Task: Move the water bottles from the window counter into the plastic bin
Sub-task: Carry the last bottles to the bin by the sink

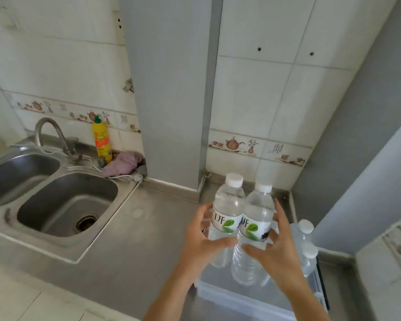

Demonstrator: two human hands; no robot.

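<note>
Two clear water bottles with white caps and leaf labels are held side by side above the clear plastic bin (245, 295). My left hand (204, 239) grips the left bottle (227, 212) around its middle. My right hand (273, 251) grips the right bottle (257, 218) the same way. The bottles touch each other and lean slightly away from me. Inside the bin, at its right side, stand two more capped bottles (303, 239), partly hidden by my right hand.
The bin rests on a steel counter (137, 239). A double sink (65, 205) with a curved tap (53, 133) lies to the left. A yellow detergent bottle (101, 140) and a pink cloth (123, 163) sit behind it. A grey pillar (171, 100) and tiled walls enclose the corner.
</note>
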